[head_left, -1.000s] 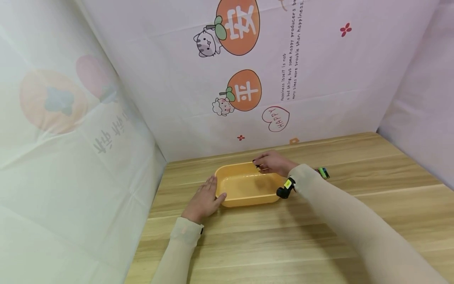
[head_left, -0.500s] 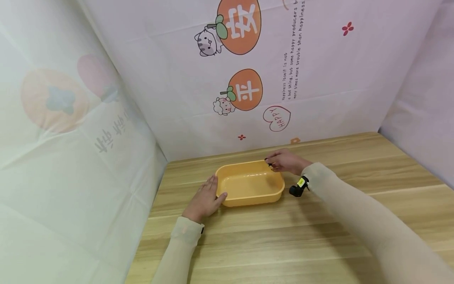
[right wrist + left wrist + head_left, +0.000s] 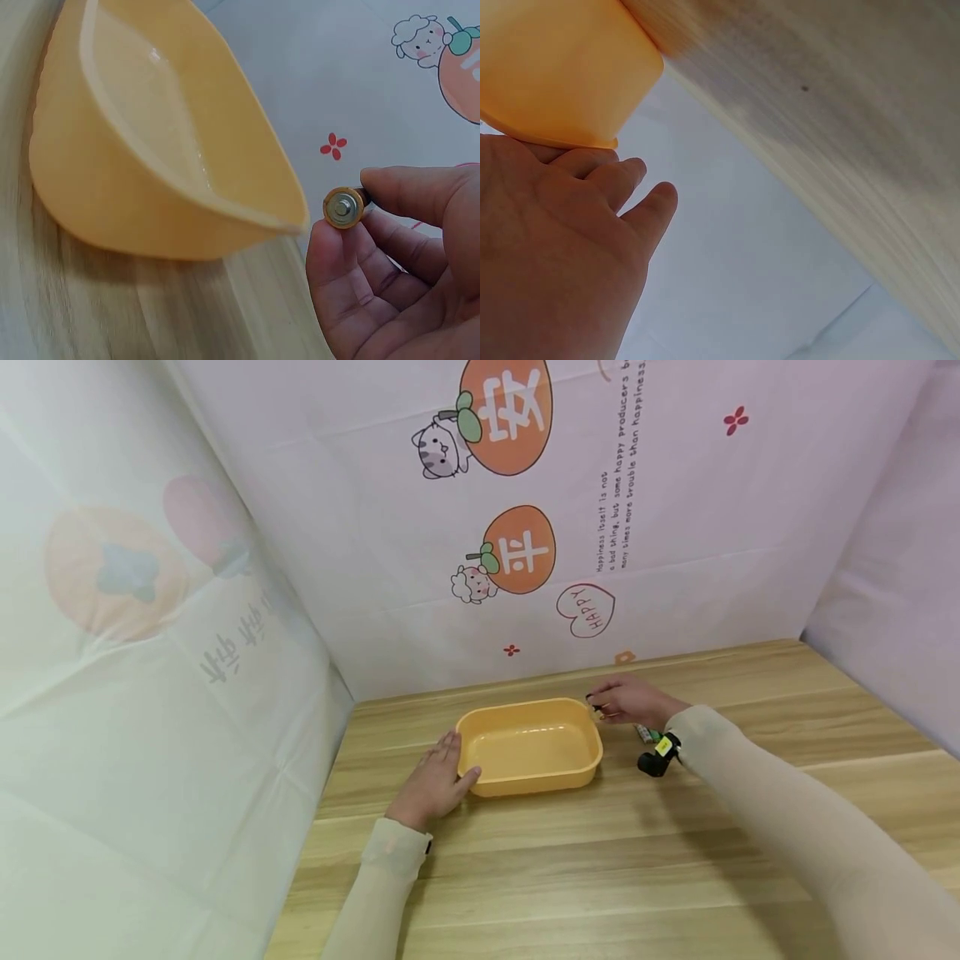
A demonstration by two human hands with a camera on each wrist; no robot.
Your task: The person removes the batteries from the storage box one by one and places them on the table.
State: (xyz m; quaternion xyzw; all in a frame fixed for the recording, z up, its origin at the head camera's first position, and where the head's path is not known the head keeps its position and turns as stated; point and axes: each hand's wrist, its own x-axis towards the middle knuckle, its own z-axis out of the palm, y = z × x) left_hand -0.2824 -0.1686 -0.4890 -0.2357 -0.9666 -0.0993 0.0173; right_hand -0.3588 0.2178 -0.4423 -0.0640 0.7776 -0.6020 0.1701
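Note:
A yellow-orange plastic basin (image 3: 525, 752) sits on the wooden table. My left hand (image 3: 431, 785) rests against its left end, fingers laid along the rim and thumb at the front corner. In the left wrist view, the fingers of that hand (image 3: 562, 217) touch the basin's rim from outside. Just beyond the basin's right end is my right hand (image 3: 633, 700). Between thumb and fingertips it pinches a battery (image 3: 344, 208), whose metal end with its nub faces the right wrist camera. Inside the basin, the part of the floor that shows is bare.
Several small batteries (image 3: 645, 734), white and green, lie on the wooden table (image 3: 525, 877) beneath my right wrist, partly hidden by it. A printed white cloth (image 3: 420, 643) hangs behind the table, with more cloth at both sides.
My right hand has moved right with the battery, from over the basin's back rim to beyond its right end. The left hand and the basin have stayed in place.

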